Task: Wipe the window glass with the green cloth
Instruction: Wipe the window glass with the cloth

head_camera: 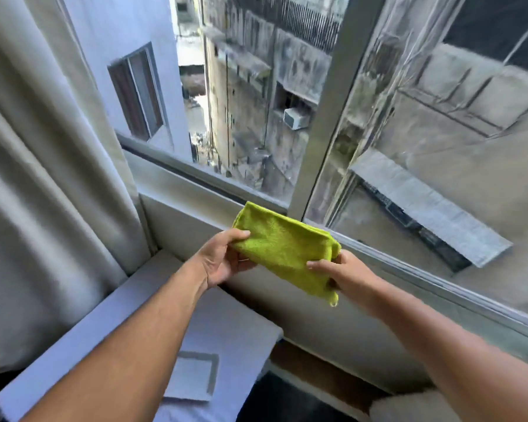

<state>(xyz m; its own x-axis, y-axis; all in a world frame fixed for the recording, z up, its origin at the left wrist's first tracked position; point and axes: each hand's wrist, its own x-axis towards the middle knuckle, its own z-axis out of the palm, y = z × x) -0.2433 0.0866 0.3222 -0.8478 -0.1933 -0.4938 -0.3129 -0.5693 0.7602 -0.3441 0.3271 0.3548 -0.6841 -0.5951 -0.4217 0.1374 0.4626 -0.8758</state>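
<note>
Below the window glass point(424, 123), left hand point(223, 260) and right hand point(345, 275) both grip the folded green cloth point(284, 251). Prep step, apparently; next: raise cloth, press flat to pane.

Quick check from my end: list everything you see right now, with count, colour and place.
green cloth: one, yellow-green, folded, held in front of the sill, off the glass
window glass: two panes, clear, right one grimy, ahead
window frame: one, grey post between the panes
curtain: one, beige, left
white surface: one, below the sill, with a grey-edged square
left hand: one, gripping the cloth's left edge
right hand: one, gripping its right edge
</note>
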